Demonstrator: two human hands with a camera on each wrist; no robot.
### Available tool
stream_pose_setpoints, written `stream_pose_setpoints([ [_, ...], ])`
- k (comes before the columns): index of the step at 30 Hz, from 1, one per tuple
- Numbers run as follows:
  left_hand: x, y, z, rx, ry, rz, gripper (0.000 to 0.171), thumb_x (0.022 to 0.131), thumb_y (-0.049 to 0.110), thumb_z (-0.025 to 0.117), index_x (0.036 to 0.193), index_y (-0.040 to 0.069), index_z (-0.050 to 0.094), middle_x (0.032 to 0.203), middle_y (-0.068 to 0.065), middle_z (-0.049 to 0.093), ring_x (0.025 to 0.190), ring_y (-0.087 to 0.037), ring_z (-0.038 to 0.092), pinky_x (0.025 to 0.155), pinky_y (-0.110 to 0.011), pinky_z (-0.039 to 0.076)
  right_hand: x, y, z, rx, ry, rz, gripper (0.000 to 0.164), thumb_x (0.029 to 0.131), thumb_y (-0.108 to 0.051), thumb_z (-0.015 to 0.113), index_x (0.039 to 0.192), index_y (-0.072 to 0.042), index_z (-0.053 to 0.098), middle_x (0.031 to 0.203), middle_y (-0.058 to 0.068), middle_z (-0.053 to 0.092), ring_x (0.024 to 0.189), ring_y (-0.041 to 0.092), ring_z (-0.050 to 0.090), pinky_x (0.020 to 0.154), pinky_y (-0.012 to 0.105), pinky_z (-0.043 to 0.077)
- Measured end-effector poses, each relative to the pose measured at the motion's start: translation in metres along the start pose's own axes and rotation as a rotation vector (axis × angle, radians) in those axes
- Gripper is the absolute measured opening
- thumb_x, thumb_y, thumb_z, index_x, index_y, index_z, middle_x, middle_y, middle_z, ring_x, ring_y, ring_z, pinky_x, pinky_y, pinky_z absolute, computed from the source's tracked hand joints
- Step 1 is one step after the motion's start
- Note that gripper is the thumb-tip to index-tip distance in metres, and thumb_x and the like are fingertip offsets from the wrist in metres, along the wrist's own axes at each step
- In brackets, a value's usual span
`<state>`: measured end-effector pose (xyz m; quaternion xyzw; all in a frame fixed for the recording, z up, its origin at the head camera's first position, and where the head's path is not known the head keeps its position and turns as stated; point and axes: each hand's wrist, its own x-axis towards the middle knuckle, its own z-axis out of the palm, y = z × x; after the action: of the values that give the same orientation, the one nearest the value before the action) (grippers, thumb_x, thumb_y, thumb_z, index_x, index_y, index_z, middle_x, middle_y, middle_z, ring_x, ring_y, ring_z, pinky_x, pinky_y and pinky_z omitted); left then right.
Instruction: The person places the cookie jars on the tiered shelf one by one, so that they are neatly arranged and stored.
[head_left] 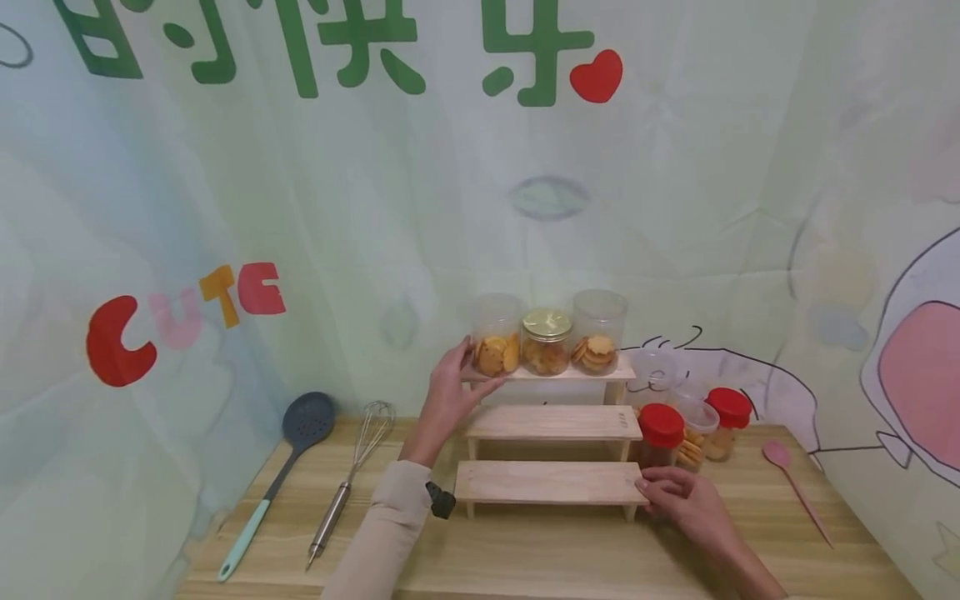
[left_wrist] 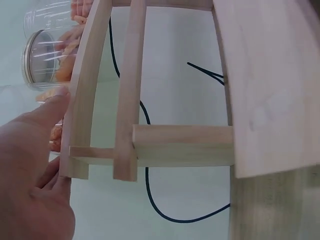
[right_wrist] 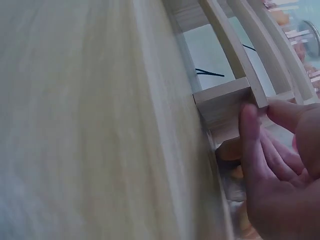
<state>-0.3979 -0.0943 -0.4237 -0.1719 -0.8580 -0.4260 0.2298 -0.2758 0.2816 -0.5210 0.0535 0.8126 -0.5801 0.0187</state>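
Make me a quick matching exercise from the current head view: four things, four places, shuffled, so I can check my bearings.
Things
1. Left hand
2. Right hand
3. Gold-lidded jar
4. Pink spoon

Places
A. Between two clear jars
B. At the left end of the top step
C. On the table, to the right of the red-lidded jars
D. At the right end of the lowest step

Pairs: 1-B, 2-D, 3-A, 4-C
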Motion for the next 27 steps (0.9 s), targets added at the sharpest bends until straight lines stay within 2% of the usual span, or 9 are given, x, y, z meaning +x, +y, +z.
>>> stream_pose_setpoints([
  [3, -0.014, -0.004, -0.005, -0.048, 0.039, 0.001, 0.081, 0.088, 0.038, 0.078, 0.152, 0.006, 0.041, 0.146, -0.013, 0.054, 0.136, -0.026, 0.053, 0.109, -0.040, 0.047, -0.003, -0.006, -0.001, -0.173, 0.059, -0.086, 0.047, 0.085, -0.045, 0.079, 0.116, -0.012, 0.071, 0.102, 0.004, 0.077, 0.087, 0.016, 0.072, 0.075, 0.025, 0.058],
  [7, -0.036, -0.011, -0.010, -0.180, 0.099, -0.020, 0.059, 0.096, 0.029, 0.069, 0.146, 0.004, 0.048, 0.140, -0.017, 0.057, 0.133, -0.026, 0.055, 0.108, -0.039, 0.048, -0.010, -0.018, -0.003, -0.400, 0.133, -0.201, 0.039, 0.087, -0.052, 0.075, 0.109, -0.020, 0.073, 0.102, -0.002, 0.077, 0.091, 0.013, 0.068, 0.075, 0.023, 0.054],
  [11, -0.062, -0.022, -0.011, -0.272, 0.126, -0.132, 0.044, 0.101, 0.028, 0.061, 0.138, 0.005, 0.056, 0.134, -0.020, 0.061, 0.128, -0.029, 0.059, 0.104, -0.042, 0.051, -0.017, -0.032, -0.008, -0.428, 0.245, -0.361, 0.024, 0.090, -0.041, 0.076, 0.104, -0.023, 0.074, 0.094, -0.004, 0.077, 0.083, 0.007, 0.069, 0.071, 0.019, 0.055],
  [15, -0.088, -0.038, -0.009, -0.266, 0.106, -0.271, 0.040, 0.105, 0.031, 0.055, 0.131, 0.002, 0.062, 0.126, -0.016, 0.068, 0.120, -0.030, 0.065, 0.099, -0.041, 0.054, -0.014, -0.043, -0.015, -0.377, 0.404, -0.509, 0.018, 0.089, -0.030, 0.078, 0.105, -0.021, 0.074, 0.095, -0.003, 0.077, 0.080, -0.005, 0.066, 0.070, 0.010, 0.053],
  [18, -0.105, -0.047, -0.006, -0.228, 0.062, -0.351, 0.042, 0.105, 0.036, 0.053, 0.125, 0.002, 0.065, 0.117, -0.014, 0.072, 0.110, -0.026, 0.069, 0.093, -0.035, 0.058, -0.004, -0.050, -0.023, -0.346, 0.469, -0.563, 0.027, 0.089, -0.028, 0.078, 0.112, -0.016, 0.072, 0.106, 0.002, 0.075, 0.089, 0.004, 0.069, 0.075, 0.005, 0.050],
  [21, -0.117, -0.049, -0.003, -0.255, 0.011, -0.401, 0.042, 0.104, 0.036, 0.056, 0.122, -0.001, 0.066, 0.108, -0.018, 0.073, 0.098, -0.025, 0.072, 0.083, -0.030, 0.060, 0.005, -0.055, -0.028, -0.395, 0.491, -0.580, 0.040, 0.088, -0.030, 0.079, 0.123, -0.012, 0.068, 0.117, 0.008, 0.072, 0.099, 0.023, 0.071, 0.080, 0.002, 0.045],
  [24, -0.122, -0.050, -0.002, -0.328, -0.031, -0.442, 0.041, 0.102, 0.032, 0.060, 0.120, -0.004, 0.066, 0.103, -0.021, 0.073, 0.090, -0.024, 0.073, 0.075, -0.029, 0.061, 0.012, -0.056, -0.029, -0.457, 0.473, -0.572, 0.051, 0.088, -0.034, 0.079, 0.131, -0.011, 0.064, 0.126, 0.013, 0.068, 0.106, 0.032, 0.068, 0.084, 0.017, 0.055],
  [27, -0.127, -0.051, -0.002, -0.348, -0.068, -0.491, 0.040, 0.099, 0.035, 0.065, 0.117, 0.000, 0.069, 0.098, -0.016, 0.074, 0.084, -0.018, 0.072, 0.072, -0.028, 0.060, 0.016, -0.057, -0.027, -0.475, 0.425, -0.547, 0.055, 0.090, -0.037, 0.077, 0.135, -0.010, 0.061, 0.131, 0.016, 0.065, 0.110, 0.036, 0.065, 0.088, 0.045, 0.059],
])
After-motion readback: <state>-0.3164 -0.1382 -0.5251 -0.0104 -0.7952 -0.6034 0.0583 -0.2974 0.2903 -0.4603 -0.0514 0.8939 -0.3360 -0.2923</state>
